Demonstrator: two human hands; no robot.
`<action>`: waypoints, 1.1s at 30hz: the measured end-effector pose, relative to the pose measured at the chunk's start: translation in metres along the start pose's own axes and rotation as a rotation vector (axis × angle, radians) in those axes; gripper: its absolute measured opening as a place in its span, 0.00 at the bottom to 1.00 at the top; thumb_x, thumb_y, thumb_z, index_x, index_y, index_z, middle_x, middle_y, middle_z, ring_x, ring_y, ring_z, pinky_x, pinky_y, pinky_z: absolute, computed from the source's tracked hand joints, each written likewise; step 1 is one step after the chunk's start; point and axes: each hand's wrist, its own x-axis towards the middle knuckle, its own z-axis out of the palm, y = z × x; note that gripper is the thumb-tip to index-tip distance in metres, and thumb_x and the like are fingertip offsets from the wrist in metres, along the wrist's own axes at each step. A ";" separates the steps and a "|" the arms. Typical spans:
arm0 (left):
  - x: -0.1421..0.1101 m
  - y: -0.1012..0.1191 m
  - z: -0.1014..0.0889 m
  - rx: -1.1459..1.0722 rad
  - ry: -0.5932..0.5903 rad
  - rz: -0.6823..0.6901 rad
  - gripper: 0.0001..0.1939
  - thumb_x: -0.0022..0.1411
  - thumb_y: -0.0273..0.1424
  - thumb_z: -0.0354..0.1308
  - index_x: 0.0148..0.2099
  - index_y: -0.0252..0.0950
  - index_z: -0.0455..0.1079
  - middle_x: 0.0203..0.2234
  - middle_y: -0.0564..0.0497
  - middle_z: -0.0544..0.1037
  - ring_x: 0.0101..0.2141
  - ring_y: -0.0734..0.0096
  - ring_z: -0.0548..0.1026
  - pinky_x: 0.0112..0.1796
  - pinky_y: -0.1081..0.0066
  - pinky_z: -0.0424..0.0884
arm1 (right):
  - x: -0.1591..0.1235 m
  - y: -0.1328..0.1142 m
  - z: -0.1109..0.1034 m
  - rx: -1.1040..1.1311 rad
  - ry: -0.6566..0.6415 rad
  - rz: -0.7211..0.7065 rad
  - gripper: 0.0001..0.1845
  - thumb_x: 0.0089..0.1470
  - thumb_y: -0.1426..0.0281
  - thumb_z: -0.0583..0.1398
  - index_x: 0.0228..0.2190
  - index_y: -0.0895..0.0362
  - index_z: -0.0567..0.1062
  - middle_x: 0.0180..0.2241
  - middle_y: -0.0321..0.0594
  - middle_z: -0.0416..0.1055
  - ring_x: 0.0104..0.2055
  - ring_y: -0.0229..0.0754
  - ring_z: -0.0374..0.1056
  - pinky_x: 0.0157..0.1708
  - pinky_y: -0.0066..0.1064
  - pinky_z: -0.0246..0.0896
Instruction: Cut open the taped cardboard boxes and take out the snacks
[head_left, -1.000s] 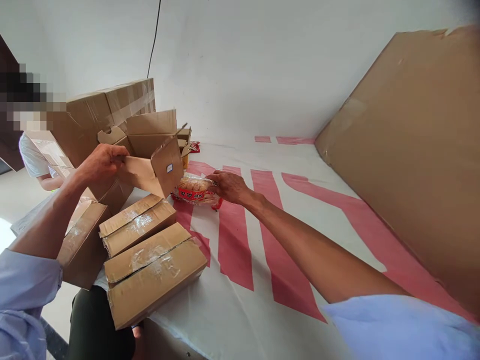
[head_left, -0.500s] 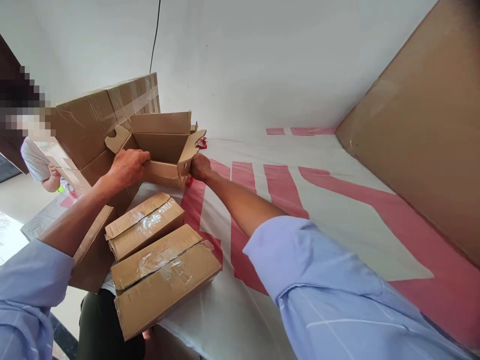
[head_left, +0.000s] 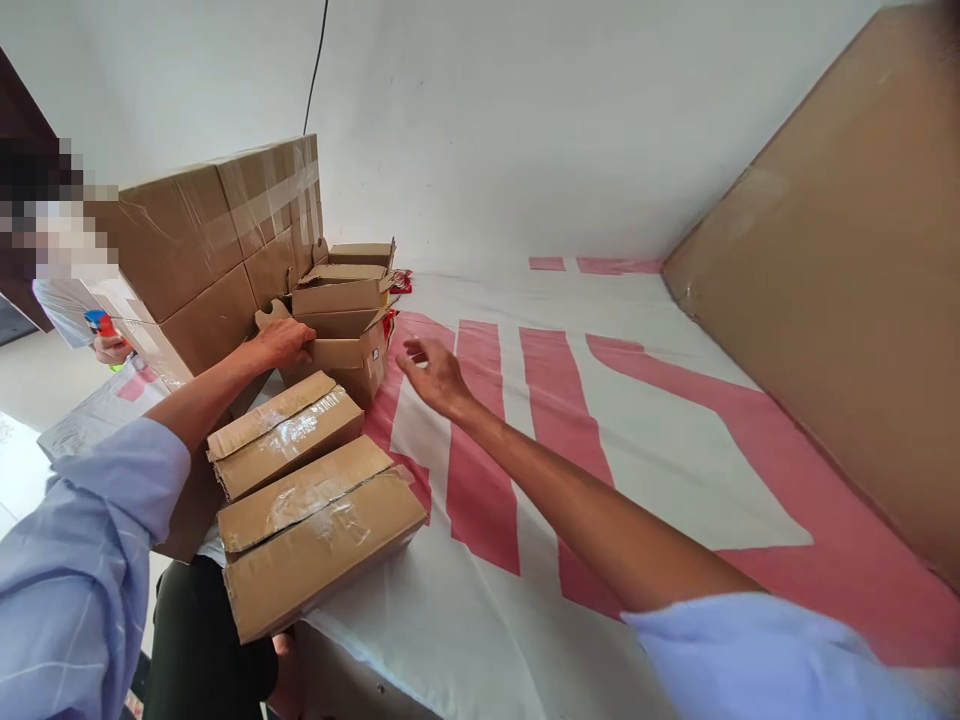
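Note:
An open cardboard box [head_left: 346, 358] stands on the cloth-covered table, last in a row of open boxes [head_left: 341, 292]. My left hand [head_left: 283, 342] is at its near left corner, fingers curled over the rim. To the right of that box, my right hand [head_left: 433, 375] hangs free with fingers apart, holding nothing. Closer to me lie two taped cardboard boxes: a smaller one [head_left: 289, 432] and a larger one [head_left: 322, 535]. Red packets [head_left: 401, 282] show beside the open boxes.
A stack of taped cartons [head_left: 195, 250] rises on the left, with another person's hand [head_left: 112, 348] beyond it. A white and red cloth [head_left: 555, 440] covers the table. A large brown board [head_left: 840, 260] leans at the right, and a wall [head_left: 510, 130] stands behind.
The open box has come down to the end of the row, standing lower and nearer. My right hand has let go of it and drawn back right; my left hand stays on its edge.

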 end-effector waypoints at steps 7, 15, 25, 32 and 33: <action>0.041 0.019 0.026 0.086 0.055 -0.094 0.16 0.62 0.29 0.65 0.52 0.36 0.83 0.50 0.35 0.84 0.57 0.40 0.76 0.58 0.50 0.66 | -0.098 -0.039 -0.012 0.388 -0.330 0.134 0.29 0.63 0.47 0.62 0.54 0.54 0.82 0.53 0.49 0.83 0.55 0.54 0.78 0.55 0.47 0.75; 0.043 0.031 0.017 0.037 0.065 -0.213 0.25 0.64 0.31 0.64 0.64 0.38 0.77 0.63 0.34 0.75 0.63 0.42 0.70 0.59 0.50 0.68 | -0.169 -0.080 -0.053 0.479 -0.470 0.070 0.42 0.60 0.40 0.65 0.66 0.48 0.72 0.68 0.50 0.71 0.67 0.59 0.70 0.66 0.54 0.68; -0.144 0.051 -0.009 -0.204 -0.079 -0.110 0.41 0.61 0.62 0.65 0.66 0.41 0.73 0.60 0.39 0.79 0.61 0.39 0.75 0.60 0.53 0.68 | -0.203 -0.095 -0.044 0.316 -0.464 -0.044 0.45 0.49 0.63 0.72 0.67 0.47 0.68 0.65 0.44 0.72 0.65 0.56 0.70 0.65 0.48 0.68; -0.211 0.052 0.015 -0.148 -0.055 -0.127 0.39 0.61 0.51 0.68 0.69 0.42 0.70 0.63 0.36 0.74 0.62 0.38 0.73 0.62 0.48 0.68 | -0.231 -0.093 -0.049 0.243 -0.351 0.008 0.39 0.48 0.61 0.71 0.61 0.48 0.71 0.66 0.47 0.72 0.58 0.55 0.75 0.57 0.48 0.73; -0.214 0.052 0.016 -0.124 -0.057 -0.140 0.39 0.61 0.50 0.68 0.70 0.42 0.69 0.63 0.36 0.73 0.62 0.38 0.73 0.63 0.47 0.67 | -0.234 -0.092 -0.049 0.237 -0.338 0.021 0.39 0.48 0.60 0.71 0.61 0.48 0.71 0.66 0.47 0.72 0.58 0.56 0.75 0.57 0.49 0.72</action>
